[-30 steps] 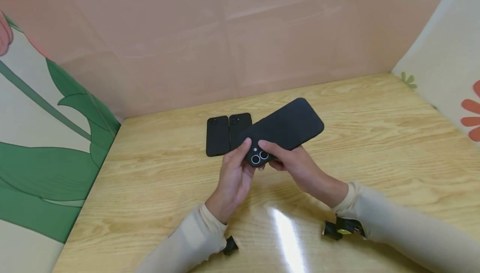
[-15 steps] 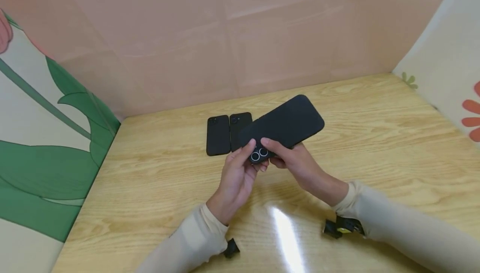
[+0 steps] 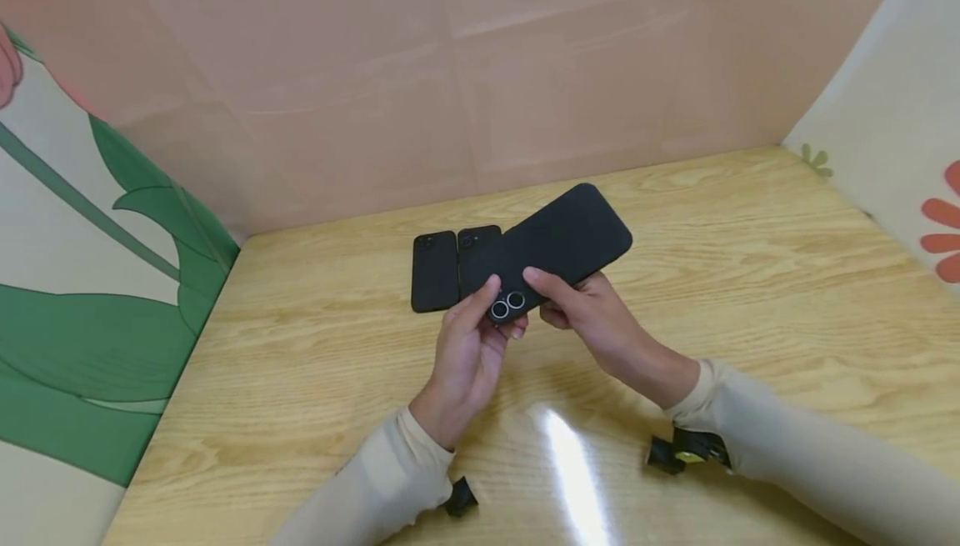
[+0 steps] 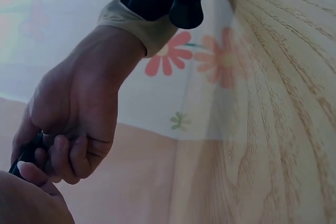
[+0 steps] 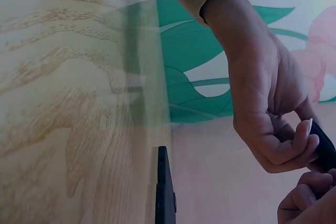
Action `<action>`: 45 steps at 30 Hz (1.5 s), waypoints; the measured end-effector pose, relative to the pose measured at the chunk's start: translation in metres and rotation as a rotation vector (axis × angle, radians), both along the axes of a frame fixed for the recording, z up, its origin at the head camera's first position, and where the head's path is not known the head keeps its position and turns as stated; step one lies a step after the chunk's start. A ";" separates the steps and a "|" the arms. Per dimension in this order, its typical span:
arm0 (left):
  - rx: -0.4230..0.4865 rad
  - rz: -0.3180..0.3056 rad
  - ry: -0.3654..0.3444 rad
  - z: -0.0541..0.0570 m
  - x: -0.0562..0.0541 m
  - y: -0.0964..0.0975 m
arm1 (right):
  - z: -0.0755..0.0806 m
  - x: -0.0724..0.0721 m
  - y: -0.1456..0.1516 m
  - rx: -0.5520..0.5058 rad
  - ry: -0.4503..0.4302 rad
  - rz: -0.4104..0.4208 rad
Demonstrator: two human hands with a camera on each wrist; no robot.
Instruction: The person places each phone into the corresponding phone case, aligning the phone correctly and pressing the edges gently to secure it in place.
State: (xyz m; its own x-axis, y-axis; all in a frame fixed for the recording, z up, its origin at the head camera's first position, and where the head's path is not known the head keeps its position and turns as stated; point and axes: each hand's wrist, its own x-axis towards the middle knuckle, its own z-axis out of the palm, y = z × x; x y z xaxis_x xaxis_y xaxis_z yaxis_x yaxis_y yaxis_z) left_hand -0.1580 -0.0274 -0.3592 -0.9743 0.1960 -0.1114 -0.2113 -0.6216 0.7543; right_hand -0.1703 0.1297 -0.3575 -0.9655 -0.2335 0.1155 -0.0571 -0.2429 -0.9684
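In the head view, a black phone [image 3: 570, 237] is held tilted above the table, its back with two ringed camera lenses facing up. My left hand [image 3: 467, 358] grips its lens end, thumb on the back and fingers underneath. Along the near long edge, my right hand [image 3: 603, 333] holds it, thumb pressed on the back beside the lenses. The right wrist view shows the phone [image 5: 324, 148] nearly edge-on between the left hand [image 5: 262, 87] and the right hand [image 5: 307, 203]. Much of its underside is hidden.
Two more black phones, one at left [image 3: 435, 275] and one at right [image 3: 478, 246], lie side by side on the wooden table [image 3: 315, 346], backs up. The held phone partly covers the right one. A pink backdrop [image 3: 487, 87] stands behind; printed panels flank the table.
The held phone has shifted a little left and away from the person. The right thumb now sits farther from the lenses. The two phones on the table have stayed put.
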 end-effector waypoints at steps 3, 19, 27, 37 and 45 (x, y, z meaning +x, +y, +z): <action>-0.001 0.021 -0.018 0.001 -0.001 -0.001 | 0.002 0.001 0.001 0.008 -0.034 -0.020; 0.093 0.145 0.034 0.007 -0.008 -0.009 | 0.015 -0.004 0.017 0.109 -0.065 -0.103; 0.098 0.012 0.158 -0.002 -0.001 0.001 | 0.006 0.005 0.004 0.165 -0.038 0.049; -0.019 0.043 0.065 -0.004 0.003 0.005 | 0.004 0.012 0.001 0.314 0.023 0.126; -0.010 0.056 0.159 -0.001 0.001 0.001 | 0.008 0.016 0.000 0.370 0.056 0.107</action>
